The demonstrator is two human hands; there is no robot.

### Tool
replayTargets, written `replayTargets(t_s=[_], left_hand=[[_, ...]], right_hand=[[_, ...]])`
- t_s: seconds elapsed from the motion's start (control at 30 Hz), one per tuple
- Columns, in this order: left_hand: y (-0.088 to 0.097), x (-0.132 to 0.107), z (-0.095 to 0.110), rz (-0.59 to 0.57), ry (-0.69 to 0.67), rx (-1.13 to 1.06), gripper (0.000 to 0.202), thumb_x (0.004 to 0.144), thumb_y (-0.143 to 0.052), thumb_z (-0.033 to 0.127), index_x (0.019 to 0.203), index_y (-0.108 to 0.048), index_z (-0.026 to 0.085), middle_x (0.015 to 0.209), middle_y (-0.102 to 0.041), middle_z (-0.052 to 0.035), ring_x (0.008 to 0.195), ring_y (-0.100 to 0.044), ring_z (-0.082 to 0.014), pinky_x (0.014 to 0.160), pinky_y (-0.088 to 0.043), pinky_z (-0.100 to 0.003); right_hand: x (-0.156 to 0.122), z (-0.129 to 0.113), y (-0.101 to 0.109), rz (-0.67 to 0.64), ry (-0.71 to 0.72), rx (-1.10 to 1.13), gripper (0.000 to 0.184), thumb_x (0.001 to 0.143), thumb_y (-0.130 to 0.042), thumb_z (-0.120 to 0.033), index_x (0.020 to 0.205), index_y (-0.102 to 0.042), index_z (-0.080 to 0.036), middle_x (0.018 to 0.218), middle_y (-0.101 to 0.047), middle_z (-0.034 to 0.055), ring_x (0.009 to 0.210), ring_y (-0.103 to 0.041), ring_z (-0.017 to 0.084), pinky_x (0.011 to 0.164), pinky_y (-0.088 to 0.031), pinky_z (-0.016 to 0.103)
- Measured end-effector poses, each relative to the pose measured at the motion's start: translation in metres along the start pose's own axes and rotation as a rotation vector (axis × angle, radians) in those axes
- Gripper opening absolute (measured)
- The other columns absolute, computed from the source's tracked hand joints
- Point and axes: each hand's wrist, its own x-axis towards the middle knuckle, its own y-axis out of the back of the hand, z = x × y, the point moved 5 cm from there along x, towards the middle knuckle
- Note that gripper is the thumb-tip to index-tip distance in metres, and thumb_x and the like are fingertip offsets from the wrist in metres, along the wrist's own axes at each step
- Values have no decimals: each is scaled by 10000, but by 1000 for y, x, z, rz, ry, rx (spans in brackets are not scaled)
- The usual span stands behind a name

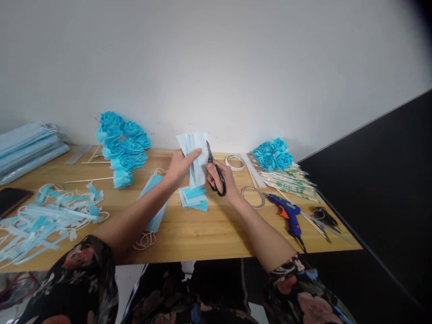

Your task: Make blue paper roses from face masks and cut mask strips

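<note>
My left hand (pixel 180 165) is closed round a light blue piece of face-mask fabric (pixel 194 150), held upright above the wooden table (pixel 202 229). My right hand (pixel 224 180) grips black scissors (pixel 215 170) whose blades touch the fabric's right edge. Under my hands lies a small stack of cut blue pieces (pixel 195 198). A whole blue mask (pixel 153 211) lies beneath my left forearm.
Blue fabric roses (pixel 123 146) lie at the back left, more roses (pixel 272 154) on packets of chopsticks at the back right. Cut strips and ear loops (pixel 47 216) cover the left side. A blue glue gun (pixel 288 215), tape rolls (pixel 253 196), mask packs (pixel 27 150) and a phone (pixel 11 198) are also here.
</note>
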Motion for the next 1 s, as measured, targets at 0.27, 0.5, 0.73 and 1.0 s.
replayTargets(t_s=[0.27,0.5,0.73,1.0], left_hand=[[3,4,2,0,9,-8,500,691,-803,579,864,-714,119,832,-742,-99,766,-687,-239,703,-535,-315],[8,10,10,11,-25,-48,513,667,-840,545,926,-713,121,881,-747,-95,806,-694,-231,729,-551,-306],[8,10,7,14,-25,21,470,643,-840,503,885,-714,120,855,-737,-91,768,-668,-226,704,-521,-315],[6,8,5,0,-14,18,425,659,-836,485,860,-716,130,815,-723,-71,693,-642,-199,633,-513,-297]], right_hand=[[1,3,0,-4,-12,-1,600,850,-546,-793,665,-478,-226,486,-472,-51,402,-439,92,451,-370,255],[2,12,-5,-35,-38,51,587,834,-569,-794,696,-502,-228,465,-445,-66,399,-433,97,464,-400,257],[2,8,-5,-60,-54,27,648,783,-544,-868,704,-497,-226,529,-492,-37,429,-439,99,445,-343,263],[3,8,-4,-48,-36,30,613,811,-562,-828,742,-519,-221,568,-491,-38,472,-447,100,482,-359,259]])
